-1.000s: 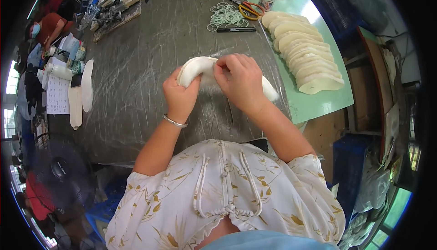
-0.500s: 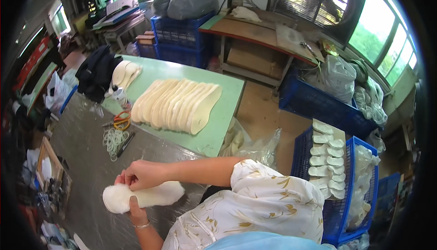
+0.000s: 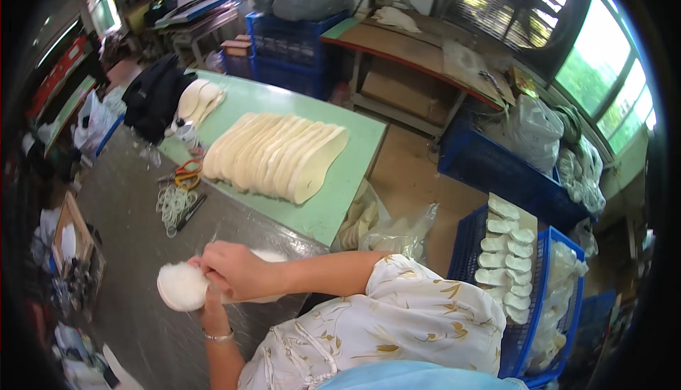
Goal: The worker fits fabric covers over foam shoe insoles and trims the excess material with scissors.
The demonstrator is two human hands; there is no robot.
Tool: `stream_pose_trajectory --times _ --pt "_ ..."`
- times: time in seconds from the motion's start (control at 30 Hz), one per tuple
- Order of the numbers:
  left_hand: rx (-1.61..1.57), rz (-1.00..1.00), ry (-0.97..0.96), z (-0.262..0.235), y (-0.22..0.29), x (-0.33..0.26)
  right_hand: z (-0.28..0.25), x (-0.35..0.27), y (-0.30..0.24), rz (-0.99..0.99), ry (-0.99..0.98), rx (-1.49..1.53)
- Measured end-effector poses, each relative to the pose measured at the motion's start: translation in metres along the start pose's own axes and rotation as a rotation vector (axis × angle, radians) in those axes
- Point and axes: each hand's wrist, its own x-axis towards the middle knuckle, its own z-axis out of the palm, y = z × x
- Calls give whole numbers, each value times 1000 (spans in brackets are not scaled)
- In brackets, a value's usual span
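While the right hand point(image 3: 237, 271) lies closed over the top of a white insole point(image 3: 186, 285), the left hand point(image 3: 213, 310) grips the same insole from beneath, a bangle on its wrist; the insole sits just above the grey table point(image 3: 135, 248), its far end hidden behind the right hand. Beyond the hands lie a heap of rubber bands point(image 3: 172, 204), a black marker point(image 3: 190, 212) and orange-handled scissors point(image 3: 187, 173). Farther out, a green board point(image 3: 333, 198) carries an overlapping row of cream insoles point(image 3: 277, 154), with a few more insoles point(image 3: 197, 99) and a black bag point(image 3: 157, 95) at its far end. To the person's right, a blue crate point(image 3: 468, 248) on the floor holds white insoles point(image 3: 507, 255) in stacked rows, and what appear to be clear plastic bags point(image 3: 397, 230) lie beside it. A larger blue crate point(image 3: 496, 173) stands behind, near a wooden workbench point(image 3: 418, 53) and louvred windows point(image 3: 525, 0).
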Motion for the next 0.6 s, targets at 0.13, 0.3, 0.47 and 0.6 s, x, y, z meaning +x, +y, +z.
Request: stream_pose_trajectory --times 0.13,0.3,0.47,0.6 --pt "17 -132 28 -2 -9 2 -1 -1 11 -101 70 -144" --pt "-18 15 105 26 54 -4 11 6 7 -224 52 -169" --pt "-229 -49 145 15 48 -10 24 -2 8 -119 45 -96" --pt "-293 -137 81 -4 41 -16 12 3 5 405 -285 198"
